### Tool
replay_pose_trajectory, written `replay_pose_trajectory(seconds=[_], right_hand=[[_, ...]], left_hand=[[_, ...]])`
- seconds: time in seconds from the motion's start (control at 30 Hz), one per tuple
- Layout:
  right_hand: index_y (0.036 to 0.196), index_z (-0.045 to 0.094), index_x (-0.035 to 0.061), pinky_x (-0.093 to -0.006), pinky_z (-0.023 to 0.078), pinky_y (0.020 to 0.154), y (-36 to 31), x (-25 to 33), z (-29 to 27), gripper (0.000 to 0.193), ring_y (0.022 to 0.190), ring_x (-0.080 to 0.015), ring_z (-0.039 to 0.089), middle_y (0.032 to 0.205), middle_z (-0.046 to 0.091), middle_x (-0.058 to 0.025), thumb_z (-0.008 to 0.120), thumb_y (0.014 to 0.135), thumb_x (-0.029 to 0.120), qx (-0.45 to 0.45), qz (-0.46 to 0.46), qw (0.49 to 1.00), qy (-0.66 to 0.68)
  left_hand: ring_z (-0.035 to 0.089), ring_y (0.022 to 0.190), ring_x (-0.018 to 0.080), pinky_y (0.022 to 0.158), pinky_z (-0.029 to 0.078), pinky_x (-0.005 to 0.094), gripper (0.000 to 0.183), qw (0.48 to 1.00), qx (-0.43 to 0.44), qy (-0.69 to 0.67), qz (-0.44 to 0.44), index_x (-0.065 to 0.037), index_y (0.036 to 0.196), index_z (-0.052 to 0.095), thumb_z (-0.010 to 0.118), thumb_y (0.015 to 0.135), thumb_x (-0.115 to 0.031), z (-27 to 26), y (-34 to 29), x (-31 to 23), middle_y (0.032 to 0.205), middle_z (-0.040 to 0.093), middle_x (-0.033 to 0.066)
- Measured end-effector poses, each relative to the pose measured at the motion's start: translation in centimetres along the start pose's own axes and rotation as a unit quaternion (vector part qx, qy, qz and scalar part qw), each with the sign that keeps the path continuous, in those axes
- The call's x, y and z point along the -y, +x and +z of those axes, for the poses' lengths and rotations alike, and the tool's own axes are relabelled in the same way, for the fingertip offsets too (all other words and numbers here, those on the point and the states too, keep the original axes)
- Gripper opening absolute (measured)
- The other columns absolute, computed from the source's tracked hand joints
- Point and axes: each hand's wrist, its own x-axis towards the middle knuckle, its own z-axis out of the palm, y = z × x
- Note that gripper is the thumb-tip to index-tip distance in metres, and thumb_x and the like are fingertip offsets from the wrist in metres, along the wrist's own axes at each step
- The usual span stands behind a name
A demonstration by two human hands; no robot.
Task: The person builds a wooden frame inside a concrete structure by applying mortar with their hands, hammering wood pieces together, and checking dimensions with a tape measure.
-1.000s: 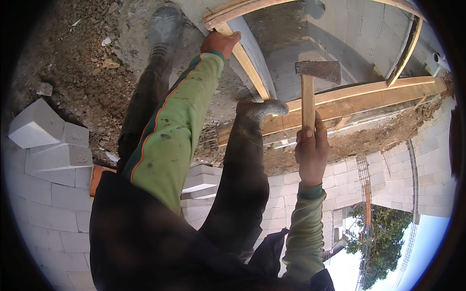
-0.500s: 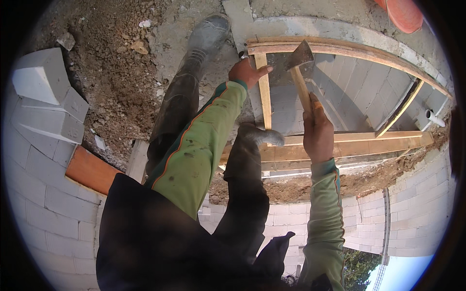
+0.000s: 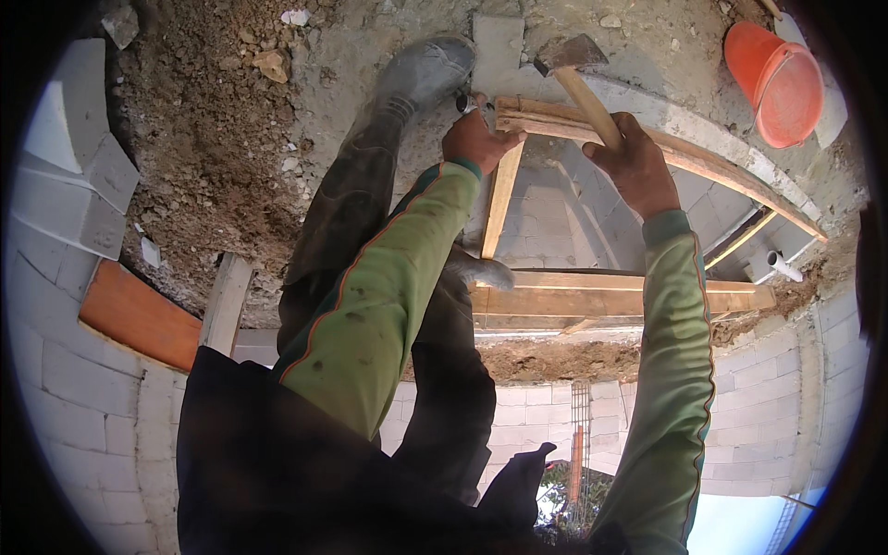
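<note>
Step in hand, judging by pose: hammer work at the near L corner of the wood frame (image 3: 541,118), w/ 1 hand at the corner & 1 on the tool. R hand (image 3: 640,171) is wrapped round the wooden handle of the hammer (image 3: 585,99); head sits out past the frame's far edge, over or near the concrete rim (image 3: 638,100). Can't tell its height. L hand (image 3: 476,141) is at the corner, thumb toward the board end, a small shiny bit (image 3: 465,104) by the fingers; can't tell if it's gripped or what it is.

Next move, prob.: a blow here would call for a steady L hand, fingers clear of the head's path, & a short, square swing.

Hammer: dark, scuffed metal head, pale plain handle, tilted up-L. Frame: raw, yellowish-brown boards, approx. 4 sides w/ a crosspiece at the R end, set round a block-lined pit (image 3: 546,208). Far side looks like 2 strips stacked. Boot (image 3: 425,69) just beside L hand; orange bucket (image 3: 777,88) well apart.
</note>
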Motion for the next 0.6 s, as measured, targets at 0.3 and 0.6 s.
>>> replay_pose_trajectory(seconds=[0.3, 0.6], right_hand=[[0.106, 0.056, 0.0074, -0.0527, 0.051, 0.072, 3.6, 5.2, -3.3, 0.026, 0.085, -0.0421, 0.066, 0.088, 0.068, -0.0217, 0.059, 0.093, 0.030, 0.013, 0.016, 0.977, -0.212], [0.118, 0.049, 0.0088, -0.0508, 0.052, 0.081, 4.5, -0.2, 0.9, 0.035, 0.098, -0.0385, 0.065, 0.111, 0.065, -0.0163, 0.063, 0.091, 0.027, -0.132, 0.118, 0.976, -0.128]], left_hand=[[0.064, 0.106, 0.0328, 0.092, 0.049, 0.0398, 0.092, 0.996, 0.078, 0.043, 0.007, 0.003, 0.131, 0.050, 0.080, 0.070, -0.059, -1.4, 1.2, -0.3, 0.116, 0.065, 0.0204], [0.065, 0.104, 0.0358, 0.091, 0.050, 0.0425, 0.083, 0.997, 0.020, 0.064, 0.035, 0.000, 0.128, 0.051, 0.078, 0.073, -0.057, -1.7, 1.4, -1.5, 0.109, 0.066, 0.0205]])
